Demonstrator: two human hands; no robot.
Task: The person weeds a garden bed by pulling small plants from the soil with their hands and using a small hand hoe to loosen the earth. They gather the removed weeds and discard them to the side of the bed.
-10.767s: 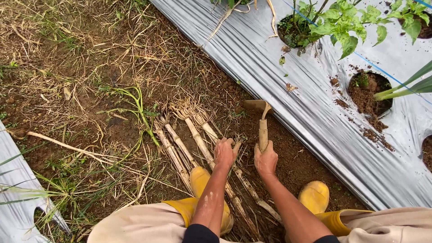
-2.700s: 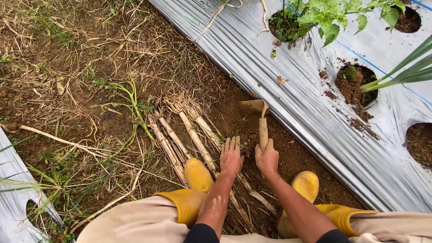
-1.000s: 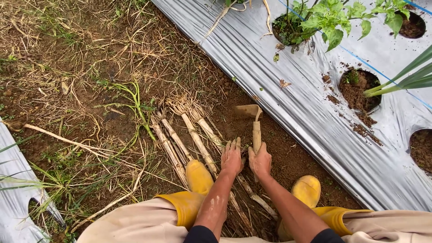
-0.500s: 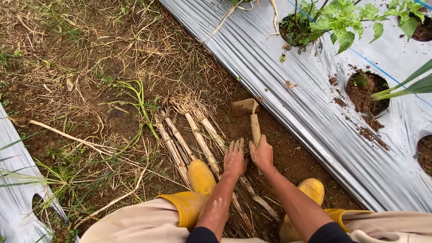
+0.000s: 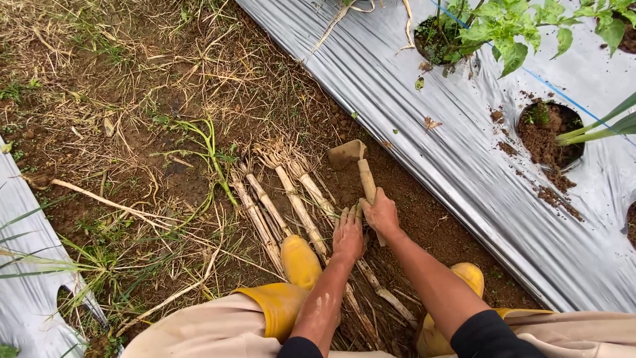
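My right hand (image 5: 381, 213) grips the muddy wooden handle of a small hand hoe (image 5: 361, 167), whose blade rests on the brown soil close to the root ends of several dry stalks (image 5: 291, 199). My left hand (image 5: 348, 232) lies flat, fingers spread, on the stalks and soil right beside the right hand. The stalks lie side by side on the ground, running from the tufted roots back under my yellow boot (image 5: 299, 260).
Silver plastic mulch (image 5: 430, 126) covers the bed on the right, with planting holes holding leafy plants (image 5: 503, 26) and bare soil (image 5: 546, 132). Another sheet of mulch (image 5: 26, 265) lies at the left. Dry grass and weeds cover the furrow. A second yellow boot (image 5: 464, 278) stands at the right.
The hoe and my right hand have shifted left, closer to the stalks' roots. My left hand has stayed pressed flat on the stalks.
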